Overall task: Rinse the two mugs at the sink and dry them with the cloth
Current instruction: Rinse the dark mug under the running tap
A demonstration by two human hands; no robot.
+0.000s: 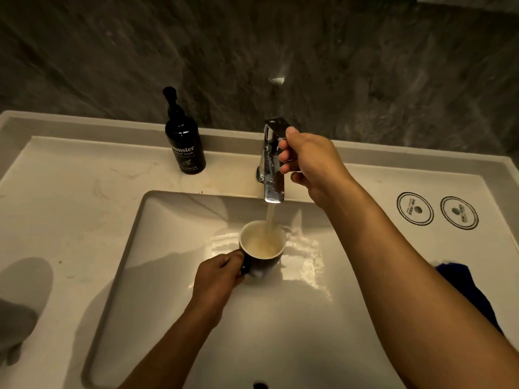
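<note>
left hand (217, 276): I've got it curled round the handle of the mug (262, 248), holding it upright over the sink basin (174, 276), right under the spout.

mug: dark on the outside, pale inside, and it's pretty much full of frothy water. Only one mug shows from where I'm looking, so can't say where the second one is.

right hand (307, 161): reaching over to the tap (271, 164), fingers wrapped round the lever up top with my thumb on its upper end. So that hand's busy gripping the lever, not loose.

water (270, 220): running, a steady stream straight from the spout into the mug, and it's splashing onto the basin around and to the right of the mug.

cloth (463, 284): dark blue, on the counter to the right of the basin, mostly hidden behind my right forearm. Nothing touching it as far as I can see.

hand wash bottle (184, 141): black pump bottle standing upright at the back of the counter (70, 197), left of the tap, well apart from the mug.

coasters (436, 210): two round printed ones side by side on the right of the counter, further back than the cloth.

lighting: dim and yellowish, dark marble-looking wall behind.
</note>
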